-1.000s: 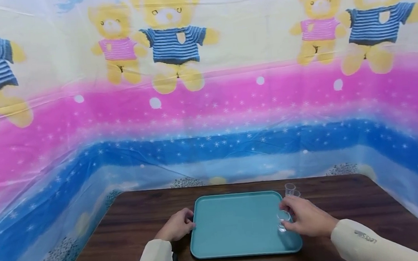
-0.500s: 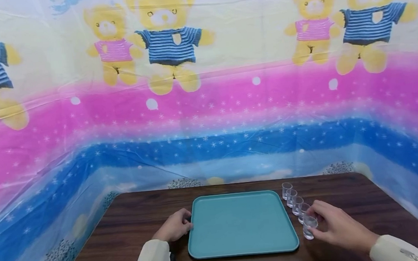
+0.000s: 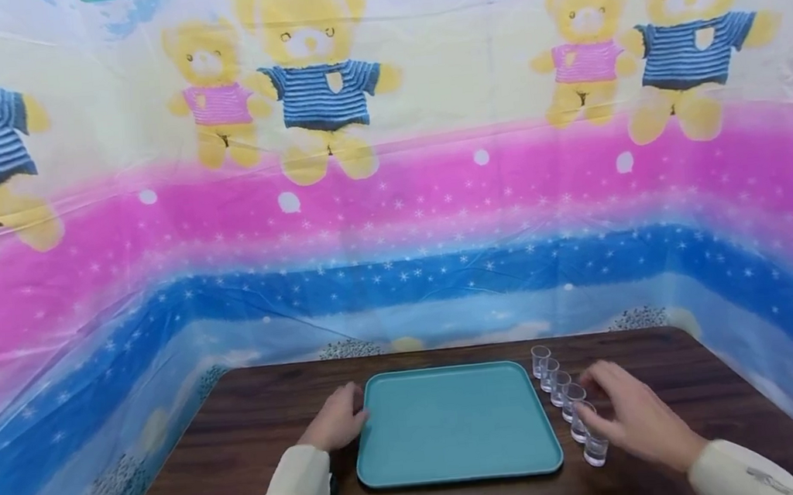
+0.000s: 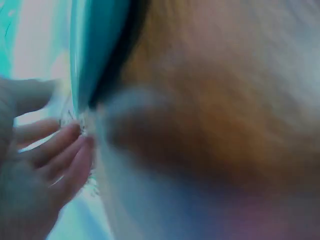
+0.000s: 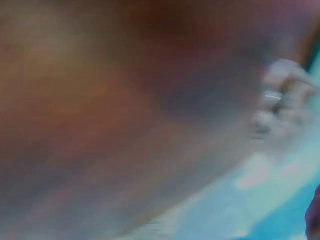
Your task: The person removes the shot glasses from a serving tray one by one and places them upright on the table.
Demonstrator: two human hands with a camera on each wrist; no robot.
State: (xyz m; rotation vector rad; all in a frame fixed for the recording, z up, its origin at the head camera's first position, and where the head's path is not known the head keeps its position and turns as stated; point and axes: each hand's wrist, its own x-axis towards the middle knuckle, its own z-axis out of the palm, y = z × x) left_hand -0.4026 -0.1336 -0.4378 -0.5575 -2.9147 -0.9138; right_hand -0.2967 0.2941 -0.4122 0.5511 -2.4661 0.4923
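Note:
Several small clear glasses stand upright in a slanting row along the tray's right side in the head view, the nearest glass (image 3: 596, 449) at its front end. My right hand (image 3: 637, 419) hovers beside the front glasses, its thumb partly covering one; thumb and fingers are spread with nothing between them. A teal tray (image 3: 455, 425) lies flat on the table. At its left edge, my left hand (image 3: 334, 418) has its fingertips against or very close to the rim, fingers loosely bent. The left wrist view has the fingers (image 4: 65, 150) near the tray's edge.
The dark wood-grain table (image 3: 244, 446) reaches back to a printed bear curtain (image 3: 339, 229), which also hangs at both sides. In the right wrist view the glasses (image 5: 272, 97) are blurred, and a sliver of hand shows at the right edge.
My right hand has carried a glass rightward from over the tray to the front end of the row and let it go. More of the row is now uncovered. The left hand stays at the tray.

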